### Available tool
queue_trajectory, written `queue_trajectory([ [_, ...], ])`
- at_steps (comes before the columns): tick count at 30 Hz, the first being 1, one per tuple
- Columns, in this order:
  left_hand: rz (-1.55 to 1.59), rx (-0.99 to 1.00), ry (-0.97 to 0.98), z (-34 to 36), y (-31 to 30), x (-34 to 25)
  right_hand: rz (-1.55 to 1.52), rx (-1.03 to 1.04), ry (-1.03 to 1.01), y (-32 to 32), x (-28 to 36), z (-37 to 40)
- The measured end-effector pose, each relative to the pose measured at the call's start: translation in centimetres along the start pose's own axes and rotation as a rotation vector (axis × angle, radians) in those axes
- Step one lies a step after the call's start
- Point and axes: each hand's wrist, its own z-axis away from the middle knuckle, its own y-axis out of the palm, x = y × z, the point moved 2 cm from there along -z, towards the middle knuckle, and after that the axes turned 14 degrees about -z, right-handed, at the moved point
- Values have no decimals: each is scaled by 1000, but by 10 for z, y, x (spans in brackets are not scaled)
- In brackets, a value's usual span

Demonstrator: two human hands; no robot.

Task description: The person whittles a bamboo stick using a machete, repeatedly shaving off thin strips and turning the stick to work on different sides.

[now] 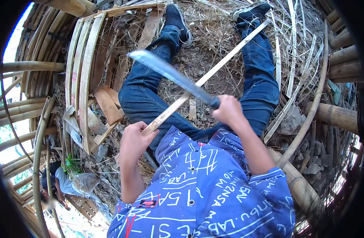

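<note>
Dry shavings [213, 35] and dirt cover the ground, with bamboo poles [337, 115] stacked along the right edge of the frame and a rack of curved slats [80, 71] standing at upper left. A person sits on the ground, legs in jeans [142, 91] stretched towards the top of the frame.

The left hand [132, 142], at lower centre-left, is closed round the near end of a long bamboo strip [225, 59]. The strip runs diagonally up and right between the legs, its far end near the shoe [251, 12] at the top. The right hand [229, 111], centre-right, is gripping the handle of a machete [166, 71]. The blade points up and left and crosses the strip just left of that hand. Whether the edge bites into the strip I cannot tell.

At lower left, well apart, another person [59, 182] crouches beside a grey sack [84, 182].
</note>
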Motion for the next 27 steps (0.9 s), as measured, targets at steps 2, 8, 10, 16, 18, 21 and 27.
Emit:
queue_trajectory([
  [2,-8,-2,25,2,0,7,36,-159,61,-17,-22,-12],
  [8,146,70,-35,3,-6,16,-16,-219,132,-47,-33,-31],
  [10,180,86,-45,5,-11,13,-5,-230,138,-47,-36,-33],
  [16,215,136,-92,24,-23,47,-152,-257,196,-66,-58,-69],
  [18,220,144,-91,24,-19,57,-136,-253,261,-75,-46,-69],
  [21,303,173,-113,23,-24,65,-35,-267,248,-77,-45,-68],
  [27,275,211,-90,25,-42,79,-60,-311,250,-81,-46,-74],
])
